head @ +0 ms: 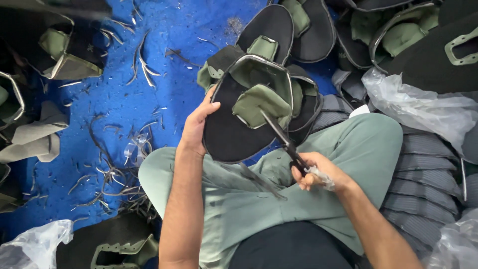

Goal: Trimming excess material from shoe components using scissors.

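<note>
Sitting cross-legged on a blue floor covering [124, 94], a person in pale green trousers is trimming a flat black shoe-upper piece with a grey bound edge and an olive green fabric tongue [239, 124], holding it up over the lap. Heaps of similar black and olive pieces [398, 35] are lying above and to the right, more are piled at the left edge [30, 55], and ribbed grey stacks [428, 184] are resting beside the right knee. Crumpled clear plastic bags [418, 107] are sitting on the heaps. Thin grey trimmings [109, 179] are scattering over the floor at the left, so I judge a good share of the cutting is already done, though which heaps are finished I cannot tell.

The left hand [196, 127] is gripping the piece's left edge, thumb on top, fingers curled behind. The right hand [318, 172] is clenching the handles of dark metal scissors [281, 139], a scrap of clear plastic tucked in its grasp; the blades are reaching up to the olive tongue, nearly closed.
</note>
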